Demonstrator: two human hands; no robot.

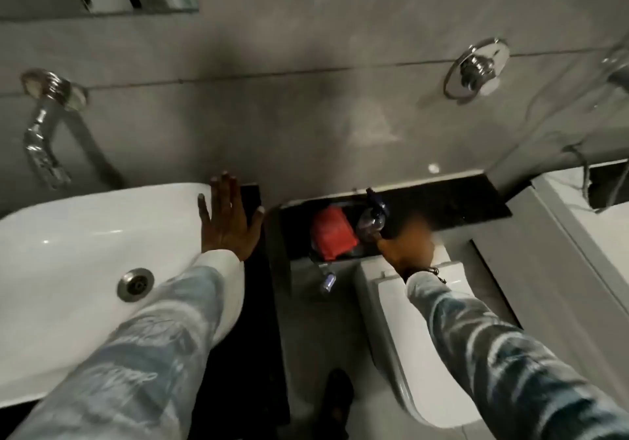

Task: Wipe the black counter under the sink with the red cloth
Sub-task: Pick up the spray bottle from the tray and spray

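The red cloth (332, 233) lies bunched on a black ledge (452, 201) behind the toilet. A dark spray bottle (372, 216) stands just right of the cloth. My right hand (406, 244) is blurred, close beside the bottle's base; whether it grips anything I cannot tell. My left hand (228, 220) rests flat with fingers spread on the right rim of the white sink (85, 235), partly over the black counter (248, 320) that runs along the sink's right side.
A chrome tap (42, 133) juts from the grey tiled wall above the sink. The white toilet (425, 337) stands below the ledge. A chrome ring fitting (476, 66) sits on the wall at right. A dark shoe (335, 405) shows on the floor.
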